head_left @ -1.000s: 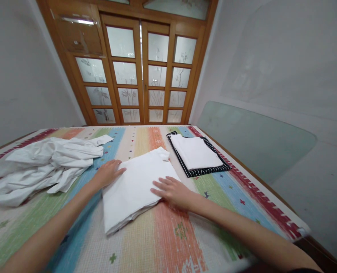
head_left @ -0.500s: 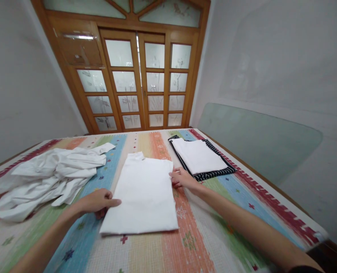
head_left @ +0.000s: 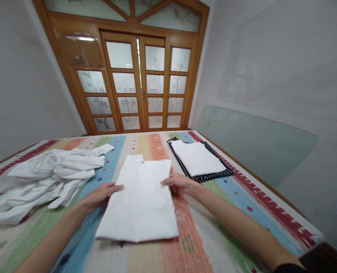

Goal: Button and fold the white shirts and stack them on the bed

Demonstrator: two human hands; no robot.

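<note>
A folded white shirt [head_left: 141,204] lies lengthwise before me, its collar end pointing away and its near edge slightly raised off the cloth. My left hand [head_left: 102,194] grips its left side, thumb on top and the other fingers hidden underneath. On the opposite side my right hand [head_left: 181,182] pinches the right edge in the same way, the thumb over the fabric. To the right, a folded white garment [head_left: 198,158] rests on a folded black-and-white striped garment [head_left: 214,175]. At the left is a crumpled heap of white clothing [head_left: 55,170], apart from both hands.
A striped, multicoloured cloth [head_left: 145,258] covers the broad surface under the garments. A pale green rounded panel [head_left: 253,140] stands against the right wall. Beyond the far edge are wooden doors with glass panes [head_left: 125,83].
My left hand has moved farther up the shirt's left side. The right thumb has come over onto the fabric, and the shirt's near end has lifted a little.
</note>
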